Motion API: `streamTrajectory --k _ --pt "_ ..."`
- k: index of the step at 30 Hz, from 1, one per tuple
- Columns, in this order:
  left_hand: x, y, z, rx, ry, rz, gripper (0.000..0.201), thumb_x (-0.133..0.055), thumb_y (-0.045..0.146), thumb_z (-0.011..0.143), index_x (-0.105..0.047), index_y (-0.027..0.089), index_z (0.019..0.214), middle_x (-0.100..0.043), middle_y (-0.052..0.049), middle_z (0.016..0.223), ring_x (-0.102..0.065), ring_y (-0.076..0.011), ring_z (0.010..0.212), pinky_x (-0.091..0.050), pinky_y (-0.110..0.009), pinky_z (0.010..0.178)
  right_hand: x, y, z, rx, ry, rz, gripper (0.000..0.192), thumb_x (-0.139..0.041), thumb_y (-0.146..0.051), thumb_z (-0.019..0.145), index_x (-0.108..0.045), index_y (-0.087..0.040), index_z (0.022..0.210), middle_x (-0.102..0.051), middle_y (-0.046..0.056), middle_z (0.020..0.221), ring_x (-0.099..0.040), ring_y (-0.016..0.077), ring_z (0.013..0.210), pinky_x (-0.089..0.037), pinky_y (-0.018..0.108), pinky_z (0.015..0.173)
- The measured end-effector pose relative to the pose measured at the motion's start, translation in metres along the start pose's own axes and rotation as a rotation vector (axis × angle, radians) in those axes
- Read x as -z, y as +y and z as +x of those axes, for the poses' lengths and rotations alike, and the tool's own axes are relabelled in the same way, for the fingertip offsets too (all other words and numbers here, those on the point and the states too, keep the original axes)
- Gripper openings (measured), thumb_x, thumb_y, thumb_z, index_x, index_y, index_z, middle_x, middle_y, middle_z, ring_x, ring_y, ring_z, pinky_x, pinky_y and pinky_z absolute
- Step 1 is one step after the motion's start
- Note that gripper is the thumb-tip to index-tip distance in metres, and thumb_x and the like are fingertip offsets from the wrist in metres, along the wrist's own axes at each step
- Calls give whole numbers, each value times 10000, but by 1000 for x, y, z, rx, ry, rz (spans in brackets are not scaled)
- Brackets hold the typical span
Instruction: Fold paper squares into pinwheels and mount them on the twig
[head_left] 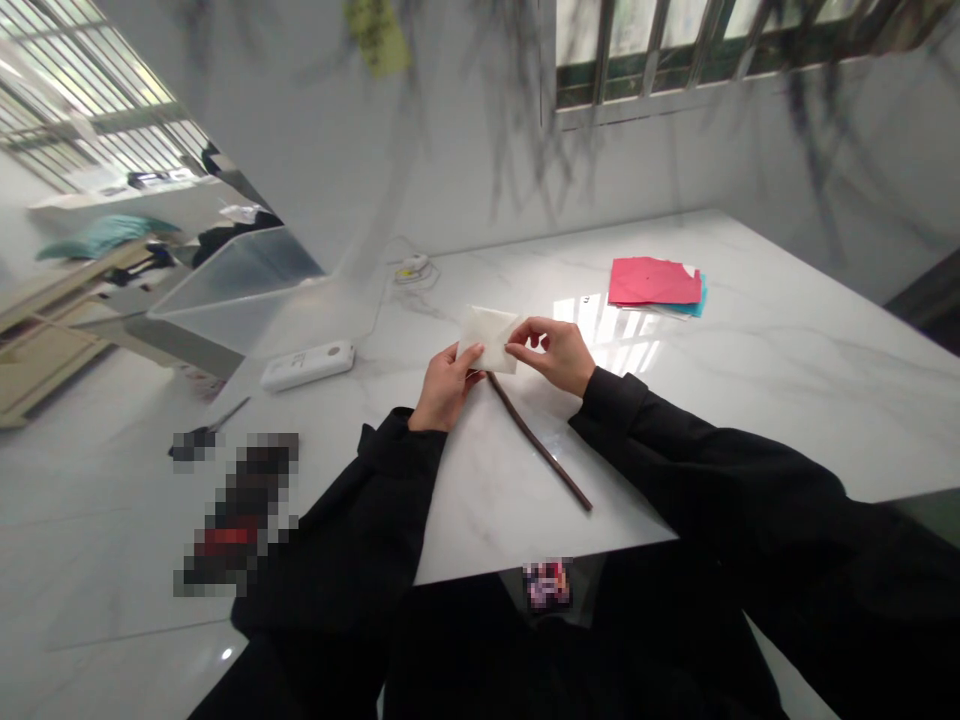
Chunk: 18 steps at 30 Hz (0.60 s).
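Both hands are pinching the white folded paper (491, 338) above the marble table (750, 380): left hand (444, 385) gripping its left edge, right hand (551, 352) its right (equally near). The brown stick (538, 443) is slanting from under the paper toward the person.

Red and teal paper sheets (656, 283) lie far right on the table (750, 370); a white box (307, 365) left.

Two hands (450, 385) (551, 352), one white paper (491, 338), one stick (538, 445), one paper stack (656, 285), one white box (307, 365).
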<state>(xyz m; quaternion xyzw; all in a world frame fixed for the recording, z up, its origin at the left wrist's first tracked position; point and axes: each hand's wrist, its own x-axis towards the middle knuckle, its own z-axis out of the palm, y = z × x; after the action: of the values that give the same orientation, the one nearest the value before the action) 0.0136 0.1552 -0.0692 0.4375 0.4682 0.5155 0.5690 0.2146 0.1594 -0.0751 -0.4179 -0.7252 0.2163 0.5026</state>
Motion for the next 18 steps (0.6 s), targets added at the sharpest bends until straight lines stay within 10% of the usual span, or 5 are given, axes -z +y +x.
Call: streamTrajectory --k 8,18 --pt "2 -3 3 -48 17 -80 342 -849 187 657 -732 160 977 -739 -45 997 -633 -150 863 -522 -249 746 52 65 15 -269 40 -498 54 -708 -196 836 -760 -199 849 -770 22 816 -678 182 739 -483 299 751" --pt "1 -1 2 19 109 -157 155 -737 225 874 -685 164 1006 -723 -61 995 -661 -131 796 -597 -271 757 73 84 22 -412 71 -760 218 -605 -138 885 -803 -156 975 -786 130 906 -696 241 843 -507 342 826"
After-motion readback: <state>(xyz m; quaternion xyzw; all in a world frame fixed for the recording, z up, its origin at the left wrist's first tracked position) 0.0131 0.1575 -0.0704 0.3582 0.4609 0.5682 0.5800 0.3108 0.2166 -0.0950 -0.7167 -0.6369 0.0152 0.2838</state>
